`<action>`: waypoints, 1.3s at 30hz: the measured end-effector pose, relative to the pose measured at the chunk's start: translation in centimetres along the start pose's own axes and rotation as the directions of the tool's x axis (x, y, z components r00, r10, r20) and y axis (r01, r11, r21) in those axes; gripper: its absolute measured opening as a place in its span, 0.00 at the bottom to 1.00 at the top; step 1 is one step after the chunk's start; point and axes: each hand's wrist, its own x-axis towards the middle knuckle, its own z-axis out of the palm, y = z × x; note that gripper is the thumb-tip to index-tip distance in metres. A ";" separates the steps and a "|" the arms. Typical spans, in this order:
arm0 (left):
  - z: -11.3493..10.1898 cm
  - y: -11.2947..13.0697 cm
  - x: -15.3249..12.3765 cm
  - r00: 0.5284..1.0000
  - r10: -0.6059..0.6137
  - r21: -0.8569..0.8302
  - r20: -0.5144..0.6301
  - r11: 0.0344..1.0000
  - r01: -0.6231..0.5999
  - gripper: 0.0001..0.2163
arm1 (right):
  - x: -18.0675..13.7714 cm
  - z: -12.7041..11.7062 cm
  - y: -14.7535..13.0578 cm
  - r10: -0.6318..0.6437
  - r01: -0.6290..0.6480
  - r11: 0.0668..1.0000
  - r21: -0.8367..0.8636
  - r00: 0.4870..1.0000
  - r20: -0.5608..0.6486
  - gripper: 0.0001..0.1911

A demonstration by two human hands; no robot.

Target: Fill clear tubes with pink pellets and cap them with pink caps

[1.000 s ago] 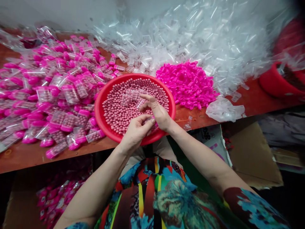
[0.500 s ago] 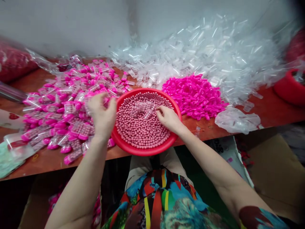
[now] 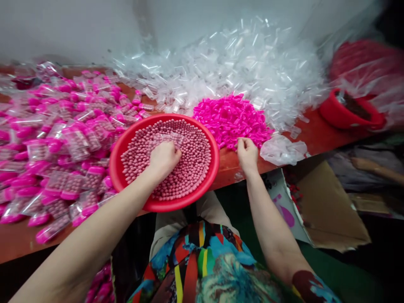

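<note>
left hand (image 3: 164, 158): in round red plastic basin (image 3: 117, 176), resting on small pink round beads (image 3: 192, 168), fingers curled over clear plastic tubes (image 3: 173, 137), grasp cannot be told | right hand (image 3: 248, 153): fingertips bunched closed at near edge of bright pink plastic cap pile (image 3: 230, 115), pinched item hidden | filled pink-capped tubes (image 3: 63, 143): heaped left of basin

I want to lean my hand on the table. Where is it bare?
Bare wood shows along the front edge left of the red basin, and between the clear bag and the small red tub. The back and left are crowded with clear tubes, pink caps and filled packs.
</note>
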 end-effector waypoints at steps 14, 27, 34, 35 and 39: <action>-3.1 0.9 -5.0 0.978 -0.121 -0.959 0.172 0.208 0.194 0.13 | 0.2 6.2 -1.4 -0.019 0.167 0.898 -0.408 0.939 0.343 0.17; -2.3 3.4 -8.8 0.933 0.080 -0.914 0.351 -0.184 0.360 0.19 | 0.3 7.0 -1.4 0.056 0.184 0.852 -0.490 0.899 0.435 0.16; -2.4 1.9 -9.2 0.910 0.137 -0.880 0.390 -0.236 0.413 0.20 | 0.6 6.2 -0.4 -0.053 0.136 0.934 -0.330 0.967 0.249 0.11; -2.4 1.8 -9.1 0.900 0.159 -0.858 0.406 -0.273 0.436 0.18 | 0.5 5.8 -0.3 -0.083 0.128 0.957 -0.259 0.980 0.180 0.10; -1.8 1.6 -8.8 0.872 0.224 -0.793 0.435 -0.364 0.489 0.14 | -0.7 3.1 -2.6 -0.090 0.107 0.971 0.212 0.992 -0.092 0.14</action>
